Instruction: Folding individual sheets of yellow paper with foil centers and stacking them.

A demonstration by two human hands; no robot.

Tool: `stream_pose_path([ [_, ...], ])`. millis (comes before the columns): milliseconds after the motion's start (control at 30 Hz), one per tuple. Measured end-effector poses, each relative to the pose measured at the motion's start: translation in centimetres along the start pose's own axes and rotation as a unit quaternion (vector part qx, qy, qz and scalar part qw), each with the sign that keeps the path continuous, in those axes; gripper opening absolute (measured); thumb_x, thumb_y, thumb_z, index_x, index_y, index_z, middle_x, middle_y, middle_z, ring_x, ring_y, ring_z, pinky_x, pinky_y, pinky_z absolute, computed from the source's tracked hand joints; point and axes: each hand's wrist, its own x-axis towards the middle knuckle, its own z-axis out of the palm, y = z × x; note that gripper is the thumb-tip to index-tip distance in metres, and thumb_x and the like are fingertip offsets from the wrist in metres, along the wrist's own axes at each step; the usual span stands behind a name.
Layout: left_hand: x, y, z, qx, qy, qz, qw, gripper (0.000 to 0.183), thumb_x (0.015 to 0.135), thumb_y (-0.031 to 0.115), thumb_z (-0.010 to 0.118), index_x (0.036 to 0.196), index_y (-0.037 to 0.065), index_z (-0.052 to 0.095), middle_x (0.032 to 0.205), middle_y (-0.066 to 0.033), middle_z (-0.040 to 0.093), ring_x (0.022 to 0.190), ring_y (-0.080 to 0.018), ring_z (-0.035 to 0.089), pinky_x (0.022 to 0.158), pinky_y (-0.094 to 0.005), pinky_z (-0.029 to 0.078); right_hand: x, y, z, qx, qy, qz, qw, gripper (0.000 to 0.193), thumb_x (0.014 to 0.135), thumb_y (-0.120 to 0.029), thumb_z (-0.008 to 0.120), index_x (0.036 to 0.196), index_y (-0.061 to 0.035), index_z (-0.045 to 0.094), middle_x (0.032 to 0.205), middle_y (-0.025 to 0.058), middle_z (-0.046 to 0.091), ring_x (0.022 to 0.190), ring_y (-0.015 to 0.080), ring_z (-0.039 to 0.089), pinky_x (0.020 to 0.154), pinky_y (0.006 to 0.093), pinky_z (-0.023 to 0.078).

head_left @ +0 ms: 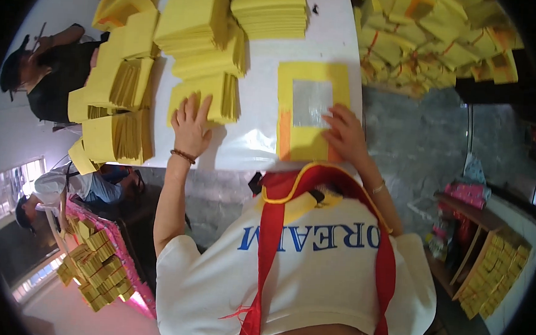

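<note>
My left hand point(191, 123) lies with spread fingers on top of a stack of yellow paper sheets point(226, 95) near the table's front edge. Flat on the white table to the right is a yellow paper sheet point(312, 71), with a silvery rectangle point(311, 103) at its middle and orange bands low down. My right hand point(345, 135) rests at this sheet's right edge, fingers apart and a little bent, fingertips by the silvery rectangle. No object shows in either hand.
Tall stacks of yellow paper point(194, 18) crowd the left and far parts of the white table point(257, 146). Tied yellow bundles point(420, 42) are heaped beyond its right edge. Two people are at the left, one in dark clothes point(60, 78). More bundles point(99, 262) lie on a pink-edged surface.
</note>
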Motion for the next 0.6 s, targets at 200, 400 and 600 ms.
stream_pose_path([
  [200,2.3,8.5,0.0,-0.289,0.050,0.157,0.943,0.054,0.066,-0.006,0.053,0.119,0.006,0.055,0.113,-0.0137,0.057,0.101,-0.0308,0.054,0.086,-0.0388,0.041,-0.1,0.4,0.4,0.060,0.005,0.029,0.998,0.028,0.071,-0.016,0.070,0.098,-0.0085,0.066,0.113,0.0112,0.055,0.107,0.0289,0.051,0.088,0.0376,0.045],
  [400,1.5,16.9,2.2,-0.196,0.036,0.276,0.940,0.040,0.070,0.017,0.068,0.108,0.010,0.059,0.108,-0.0065,0.055,0.099,-0.0233,0.051,0.082,-0.0354,0.041,-0.3,0.9,0.4,0.075,-0.018,0.059,0.995,0.022,0.078,-0.016,0.067,0.099,-0.0096,0.067,0.113,0.0095,0.055,0.112,0.0245,0.049,0.089,0.0336,0.044],
  [600,2.5,16.0,2.5,-0.334,0.011,0.260,0.906,0.029,0.072,0.015,0.068,0.100,0.010,0.064,0.093,-0.0066,0.060,0.086,-0.0232,0.056,0.073,-0.0333,0.046,-0.8,1.5,-0.2,0.446,0.040,0.291,0.846,0.022,0.091,-0.018,0.056,0.106,-0.0038,0.063,0.103,0.0037,0.061,0.092,0.0101,0.057,0.077,0.0220,0.047],
])
